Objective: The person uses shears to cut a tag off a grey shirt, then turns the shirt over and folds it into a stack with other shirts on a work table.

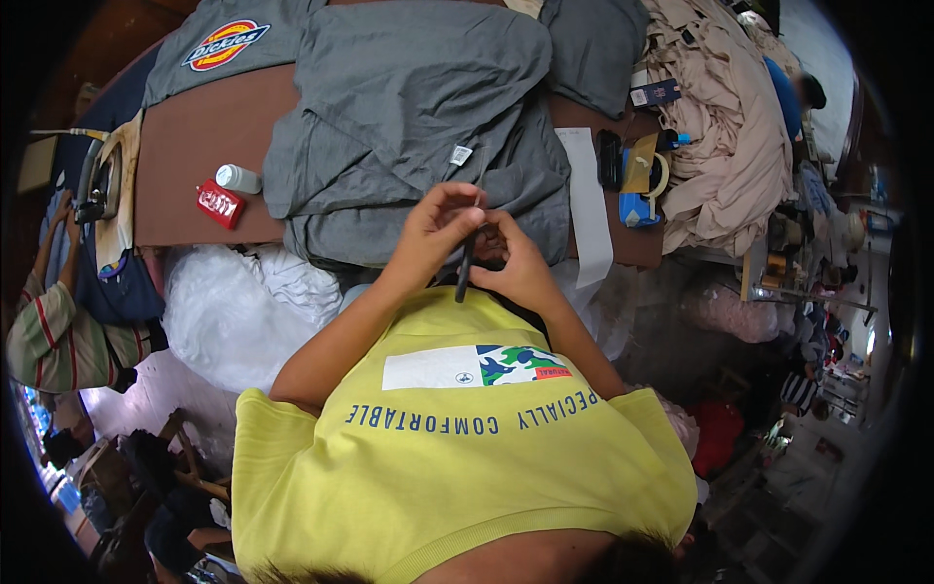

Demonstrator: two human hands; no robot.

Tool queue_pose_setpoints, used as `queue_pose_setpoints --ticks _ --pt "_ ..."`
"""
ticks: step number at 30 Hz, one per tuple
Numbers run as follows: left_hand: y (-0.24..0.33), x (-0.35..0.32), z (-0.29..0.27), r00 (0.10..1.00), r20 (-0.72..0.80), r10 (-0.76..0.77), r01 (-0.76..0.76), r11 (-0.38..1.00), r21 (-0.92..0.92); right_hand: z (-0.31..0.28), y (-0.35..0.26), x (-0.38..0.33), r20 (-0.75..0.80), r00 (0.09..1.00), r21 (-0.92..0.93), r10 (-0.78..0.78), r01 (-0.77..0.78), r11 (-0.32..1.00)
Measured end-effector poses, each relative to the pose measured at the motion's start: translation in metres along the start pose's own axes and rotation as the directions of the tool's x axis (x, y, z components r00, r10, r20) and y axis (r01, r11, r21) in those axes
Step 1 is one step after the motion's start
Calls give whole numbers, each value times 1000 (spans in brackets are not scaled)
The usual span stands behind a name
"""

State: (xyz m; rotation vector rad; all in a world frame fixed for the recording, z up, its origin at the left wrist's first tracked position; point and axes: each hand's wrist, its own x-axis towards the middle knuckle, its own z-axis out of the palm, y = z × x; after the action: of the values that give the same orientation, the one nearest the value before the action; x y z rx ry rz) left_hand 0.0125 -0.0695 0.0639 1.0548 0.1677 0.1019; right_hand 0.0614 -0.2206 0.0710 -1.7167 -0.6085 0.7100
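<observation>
My left hand (443, 222) and my right hand (516, 265) are close together in front of my chest, above the near edge of a grey garment (409, 107). A slim dark tool (464, 273) points down between them, its upper end hidden by the fingers. The right hand's fingers are curled about it; its exact kind does not show. My left thumb and fingers are pinched together at their tips, and what they hold is too small to make out. A small white label (460, 155) shows on the grey cloth just beyond.
On the brown table (175, 180) are a white container (238, 178) and red packet (221, 203) at left. Right are a paper strip (587, 209), tape roll (658, 177) and heaped beige cloth (725, 117). Far left, another person's hand (66, 212) is by an iron (100, 185).
</observation>
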Motion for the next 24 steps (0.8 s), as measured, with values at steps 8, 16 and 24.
queue_pose_setpoints --ticks 8,16,24 --pt "-29 23 -70 819 -543 -186 -8 942 -335 -13 5 0 -5 999 334 -48 47 941" --pt "-25 37 -63 877 -416 -242 135 954 -268 -29 26 6 -194 981 -326 30 -93 941" --pt "-21 36 -51 939 -331 -97 79 995 -68 -24 25 6 -186 982 -473 34 -120 873"
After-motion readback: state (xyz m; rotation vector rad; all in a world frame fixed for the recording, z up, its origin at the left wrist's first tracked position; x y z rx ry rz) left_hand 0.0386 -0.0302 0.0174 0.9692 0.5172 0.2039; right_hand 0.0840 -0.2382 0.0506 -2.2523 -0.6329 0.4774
